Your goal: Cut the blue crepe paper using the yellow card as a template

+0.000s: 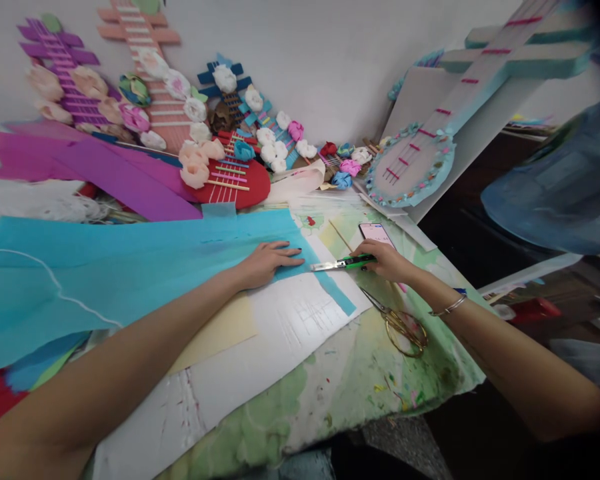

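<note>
A large sheet of turquoise paper lies over a white board marked with many cut lines. My left hand rests flat on the paper's right end, fingers spread. In my right hand is a green box cutter, its blade pointing left and close to the paper's edge. A narrow turquoise strip lies beside the sheet on the board. Just behind my right hand is a phone with a lit screen. Gold-handled scissors lie in front of it.
Decorated lute-shaped crafts with paper flowers, one with a red body, line the wall. Purple paper lies at the back left. A large pale-blue instrument craft leans at the right. A green patterned cloth covers the table.
</note>
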{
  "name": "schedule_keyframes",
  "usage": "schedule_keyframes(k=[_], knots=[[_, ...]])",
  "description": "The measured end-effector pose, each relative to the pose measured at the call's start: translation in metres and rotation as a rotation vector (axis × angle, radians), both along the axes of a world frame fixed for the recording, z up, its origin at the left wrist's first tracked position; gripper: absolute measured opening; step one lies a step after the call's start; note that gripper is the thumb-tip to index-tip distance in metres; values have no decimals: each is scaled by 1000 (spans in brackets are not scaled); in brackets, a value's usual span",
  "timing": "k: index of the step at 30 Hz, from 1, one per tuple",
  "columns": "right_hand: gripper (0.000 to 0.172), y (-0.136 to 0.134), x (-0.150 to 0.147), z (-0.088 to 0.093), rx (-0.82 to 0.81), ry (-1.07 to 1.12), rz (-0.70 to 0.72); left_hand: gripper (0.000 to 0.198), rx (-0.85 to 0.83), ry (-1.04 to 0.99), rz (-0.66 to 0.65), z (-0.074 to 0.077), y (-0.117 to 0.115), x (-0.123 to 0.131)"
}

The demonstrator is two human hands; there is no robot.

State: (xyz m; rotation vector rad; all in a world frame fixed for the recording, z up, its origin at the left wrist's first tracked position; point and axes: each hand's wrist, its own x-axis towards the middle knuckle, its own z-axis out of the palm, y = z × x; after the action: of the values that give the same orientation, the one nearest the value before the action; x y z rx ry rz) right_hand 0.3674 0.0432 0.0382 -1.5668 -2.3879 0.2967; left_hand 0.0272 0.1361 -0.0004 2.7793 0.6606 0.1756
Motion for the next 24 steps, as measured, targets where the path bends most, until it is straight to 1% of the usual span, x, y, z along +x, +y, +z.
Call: schedule_keyframes(k=[14,24], knots=[[41,8,-15,2,-45,23,25,64,-16,-6,-5,0,1,0],[40,-1,-4,4,-65,36,2,64,-14,-20,-20,-2,3,-2]])
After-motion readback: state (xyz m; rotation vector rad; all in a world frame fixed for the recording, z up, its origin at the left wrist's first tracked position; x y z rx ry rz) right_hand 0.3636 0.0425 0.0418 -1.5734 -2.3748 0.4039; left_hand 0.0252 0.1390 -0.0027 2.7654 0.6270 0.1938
